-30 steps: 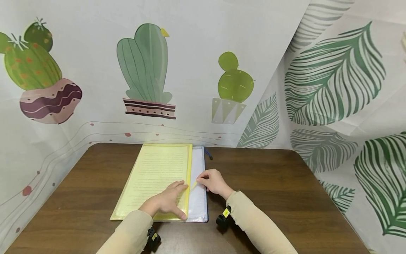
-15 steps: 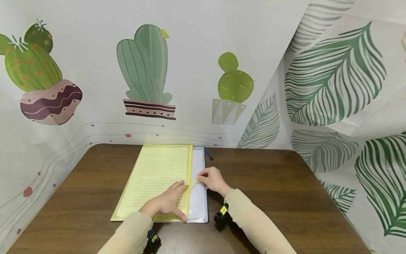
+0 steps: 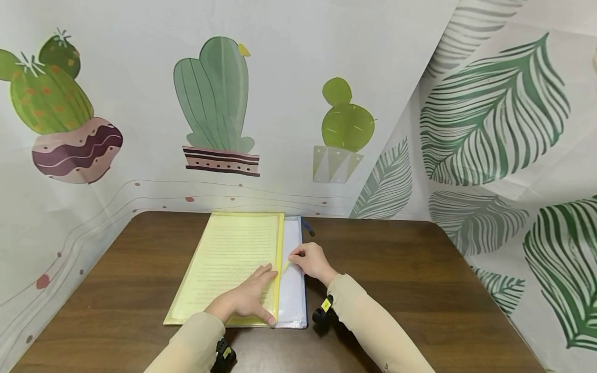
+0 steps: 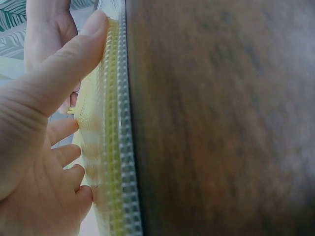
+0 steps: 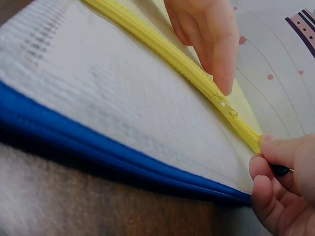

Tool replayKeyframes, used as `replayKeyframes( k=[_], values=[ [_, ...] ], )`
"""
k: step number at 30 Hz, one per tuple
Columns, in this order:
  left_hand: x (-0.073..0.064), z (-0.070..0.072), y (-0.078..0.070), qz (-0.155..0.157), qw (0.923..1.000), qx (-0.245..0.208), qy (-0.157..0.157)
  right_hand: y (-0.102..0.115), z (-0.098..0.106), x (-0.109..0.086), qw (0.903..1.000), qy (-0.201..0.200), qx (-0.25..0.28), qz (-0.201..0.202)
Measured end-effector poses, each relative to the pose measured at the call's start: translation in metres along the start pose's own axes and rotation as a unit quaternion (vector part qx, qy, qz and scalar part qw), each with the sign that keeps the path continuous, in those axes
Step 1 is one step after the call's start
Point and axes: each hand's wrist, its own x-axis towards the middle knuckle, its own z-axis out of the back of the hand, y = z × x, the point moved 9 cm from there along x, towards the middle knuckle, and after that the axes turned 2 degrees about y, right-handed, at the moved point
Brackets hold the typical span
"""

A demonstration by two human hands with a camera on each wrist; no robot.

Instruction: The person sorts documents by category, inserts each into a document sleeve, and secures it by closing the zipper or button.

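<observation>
A yellow mesh zipper pouch (image 3: pixel 233 243) with a printed sheet inside lies over a white mesh pouch (image 3: pixel 293 295) with blue edging. My left hand (image 3: pixel 247 298) rests spread on the yellow pouch's near right part, its thumb at the corner. Beyond the zipper edge, my right hand (image 3: pixel 314 260) pinches the yellow zipper pull (image 3: pixel 286 266) between thumb and fingers. In the right wrist view, the zipper slider (image 5: pixel 224 104) sits on the yellow zipper tape (image 5: pixel 172 56), just beside a left fingertip. A dark pull end (image 5: pixel 279 169) shows under the right thumb.
The pouches lie toward the back of a brown wooden table (image 3: pixel 387 290). A blue zipper cord (image 3: pixel 308 226) sticks out at the white pouch's far right corner. Behind the table hangs a cloth (image 3: pixel 284 93) printed with cacti and leaves.
My right hand and wrist have shifted slightly toward the table's far side, still pinching the zipper pull. The left hand and both pouches keep their places.
</observation>
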Motion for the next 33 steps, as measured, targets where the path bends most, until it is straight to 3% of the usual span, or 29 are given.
replayKeyframes(
  k=[24, 33],
  values=[
    [-0.003, 0.000, -0.002, 0.007, 0.9999, 0.009, 0.010, -0.005, 0.003, 0.011, 0.9995, -0.018, -0.004, -0.026],
    [-0.008, -0.002, -0.008, 0.013, 0.9997, 0.004, 0.020, -0.005, 0.001, 0.011, 0.9992, -0.013, 0.017, -0.033]
  ],
)
